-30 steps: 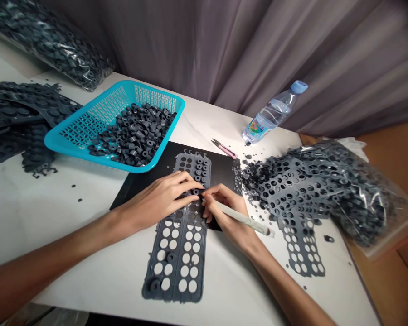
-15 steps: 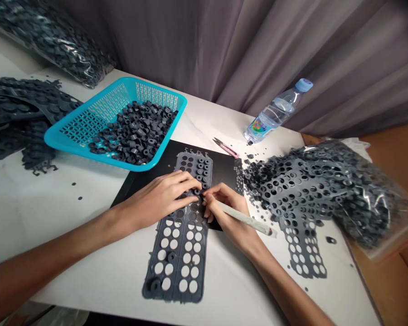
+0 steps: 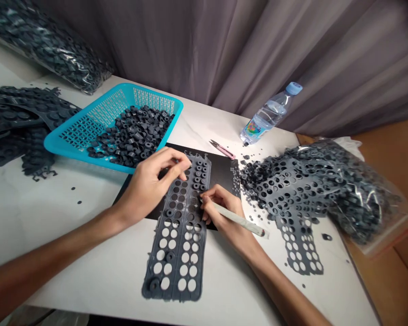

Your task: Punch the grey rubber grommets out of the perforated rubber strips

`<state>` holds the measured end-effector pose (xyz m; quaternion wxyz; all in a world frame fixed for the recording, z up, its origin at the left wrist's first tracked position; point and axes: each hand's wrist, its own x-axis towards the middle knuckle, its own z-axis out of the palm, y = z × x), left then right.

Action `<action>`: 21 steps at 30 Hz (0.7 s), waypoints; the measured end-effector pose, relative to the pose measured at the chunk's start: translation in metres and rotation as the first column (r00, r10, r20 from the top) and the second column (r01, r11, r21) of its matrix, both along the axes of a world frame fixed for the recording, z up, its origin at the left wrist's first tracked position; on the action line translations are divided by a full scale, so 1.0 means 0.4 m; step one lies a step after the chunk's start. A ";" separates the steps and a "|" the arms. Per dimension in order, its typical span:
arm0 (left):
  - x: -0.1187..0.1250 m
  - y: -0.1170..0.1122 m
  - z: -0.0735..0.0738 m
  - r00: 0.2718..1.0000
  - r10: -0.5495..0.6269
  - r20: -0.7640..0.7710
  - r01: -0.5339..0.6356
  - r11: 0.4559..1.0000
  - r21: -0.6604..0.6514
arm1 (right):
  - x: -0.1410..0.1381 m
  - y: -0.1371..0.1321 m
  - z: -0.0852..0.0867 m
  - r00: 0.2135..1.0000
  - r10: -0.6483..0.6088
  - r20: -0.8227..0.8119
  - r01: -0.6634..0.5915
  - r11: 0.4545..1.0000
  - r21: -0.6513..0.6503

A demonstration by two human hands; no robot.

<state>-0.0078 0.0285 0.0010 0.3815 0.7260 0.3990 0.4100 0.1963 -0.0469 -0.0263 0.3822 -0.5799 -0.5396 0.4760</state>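
A dark grey moulded rubber sheet lies lengthwise before the person, its far part on a black mat and its near part on the white table. It is long and narrow with rounded near corners, a ragged trim along its edges and a raised seam down the middle, with paired columns of round holes on either side. White shows through the near holes, black through the far ones. A block of thick ring-shaped pieces fills the far right columns; a few single rings sit on the left side, one at the near corner.

The right hand grips a pale pen-like tool, its tip at the sheet's right edge. The left hand, apart from the right, is bent over the sheet's far left part, fingers and thumb close together; whether they pinch a piece cannot be told.

Beyond stand a blue plastic basket of loose rings, pink-handled snips and a tilted-looking water bottle. Punched sheets and a clear bag lie to the right.
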 end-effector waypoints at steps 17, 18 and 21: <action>0.009 -0.039 0.022 0.887 -0.202 0.416 0.457 0.519 -0.722 | 0.020 0.013 -0.006 0.991 -0.131 0.003 0.130 0.988 0.088; 0.008 -0.039 0.022 0.885 -0.203 0.419 0.460 0.525 -0.717 | 0.020 0.013 -0.004 0.991 -0.131 0.011 0.129 0.988 0.088; 0.006 -0.039 0.016 0.873 -0.219 0.435 0.480 0.537 -0.694 | 0.018 0.013 -0.001 0.991 -0.132 0.014 0.131 0.989 0.076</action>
